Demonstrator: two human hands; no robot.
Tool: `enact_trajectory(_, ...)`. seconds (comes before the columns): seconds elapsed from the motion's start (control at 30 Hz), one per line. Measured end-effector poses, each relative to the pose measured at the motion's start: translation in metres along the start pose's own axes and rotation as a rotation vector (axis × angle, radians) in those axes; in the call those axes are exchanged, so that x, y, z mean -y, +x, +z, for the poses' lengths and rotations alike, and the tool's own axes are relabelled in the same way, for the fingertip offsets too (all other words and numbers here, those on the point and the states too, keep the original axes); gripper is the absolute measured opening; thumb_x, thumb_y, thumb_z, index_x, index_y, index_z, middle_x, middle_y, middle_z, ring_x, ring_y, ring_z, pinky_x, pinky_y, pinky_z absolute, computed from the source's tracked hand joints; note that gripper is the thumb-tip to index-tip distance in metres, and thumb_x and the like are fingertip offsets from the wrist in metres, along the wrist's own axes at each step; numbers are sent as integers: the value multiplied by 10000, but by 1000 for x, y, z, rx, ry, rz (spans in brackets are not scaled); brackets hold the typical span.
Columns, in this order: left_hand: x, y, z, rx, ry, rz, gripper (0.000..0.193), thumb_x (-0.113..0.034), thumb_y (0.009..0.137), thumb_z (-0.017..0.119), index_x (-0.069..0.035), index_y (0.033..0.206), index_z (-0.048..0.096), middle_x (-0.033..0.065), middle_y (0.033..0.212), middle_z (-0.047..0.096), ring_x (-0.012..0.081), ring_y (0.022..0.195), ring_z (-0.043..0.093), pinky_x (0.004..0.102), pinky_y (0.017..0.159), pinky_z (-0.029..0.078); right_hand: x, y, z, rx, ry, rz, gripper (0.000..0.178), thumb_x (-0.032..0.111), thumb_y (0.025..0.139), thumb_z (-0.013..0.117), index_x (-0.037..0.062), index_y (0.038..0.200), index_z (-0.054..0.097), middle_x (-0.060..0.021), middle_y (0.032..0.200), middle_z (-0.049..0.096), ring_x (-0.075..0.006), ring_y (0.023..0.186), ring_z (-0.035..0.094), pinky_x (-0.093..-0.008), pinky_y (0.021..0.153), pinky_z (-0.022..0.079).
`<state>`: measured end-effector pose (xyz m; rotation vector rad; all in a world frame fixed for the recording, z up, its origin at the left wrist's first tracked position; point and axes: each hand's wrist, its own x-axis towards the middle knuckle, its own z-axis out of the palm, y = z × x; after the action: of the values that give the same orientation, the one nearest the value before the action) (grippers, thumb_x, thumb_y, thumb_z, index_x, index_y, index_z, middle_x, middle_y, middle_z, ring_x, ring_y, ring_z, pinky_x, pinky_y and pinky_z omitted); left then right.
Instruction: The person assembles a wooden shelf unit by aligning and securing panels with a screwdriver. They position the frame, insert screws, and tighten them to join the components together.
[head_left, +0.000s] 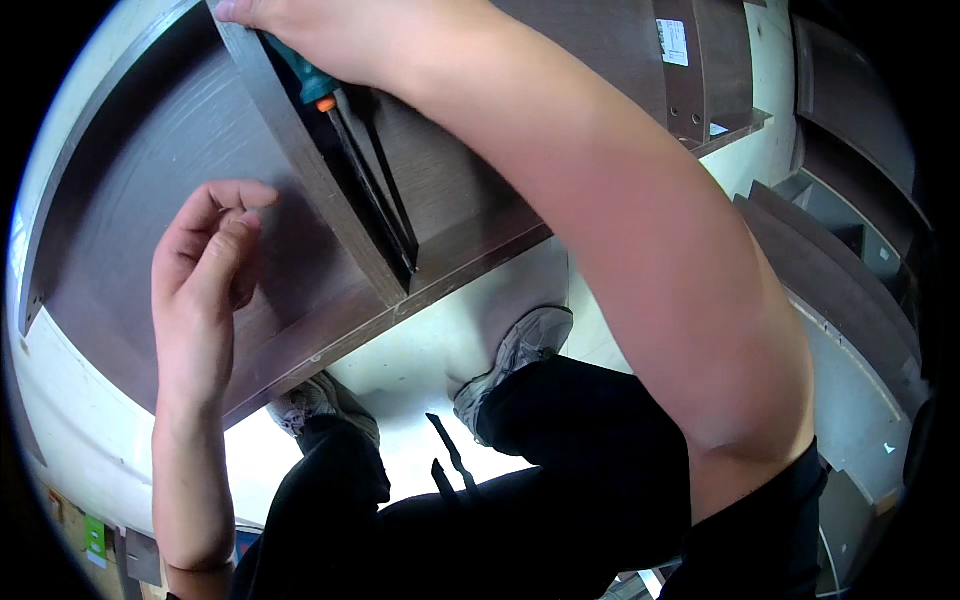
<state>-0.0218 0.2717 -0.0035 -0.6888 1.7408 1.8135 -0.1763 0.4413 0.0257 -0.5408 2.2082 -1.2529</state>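
Note:
My right hand (335, 35) is closed round the teal handle of a long screwdriver (352, 150) with an orange collar. Its dark shaft slants down along a brown divider board (300, 165), and the tip reaches the corner where divider and front board (470, 262) meet. A fingertip of that hand rests on the divider's top edge. Left of the divider, my left hand (205, 255) hovers above a dark brown wood panel (130, 230), fingers curled in and thumb against them. Whatever they may hold is hidden.
Further brown boards (725, 60), one with a white label (673, 42), stand at the upper right. More curved-looking panels (840, 255) are stacked along the right side. My shoes (525, 345) stand on the pale floor (410, 370) close to the front board.

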Motion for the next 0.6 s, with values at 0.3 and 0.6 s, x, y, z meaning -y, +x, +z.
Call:
enact_trajectory(0.3, 11, 5, 2, 10, 45, 10, 190, -209, 969, 489, -101, 1067, 610, -90, 622, 356, 11, 514, 275, 191, 483, 176, -26, 7, 27, -371, -150, -147, 313, 227, 963, 445, -21, 1151, 478, -311, 843, 619, -427, 844, 650, -493, 770, 533)
enact_trajectory(0.6, 17, 2, -3, 54, 1, -60, 138, -133, 953, 536, -66, 1052, 606, -36, 914, 550, 51, 875, 484, 200, 787, 377, -13, 14, 10, -8, 200, 31, 280, 108, 895, 543, -5, 1144, 484, -289, 943, 600, -423, 911, 625, -462, 767, 535)
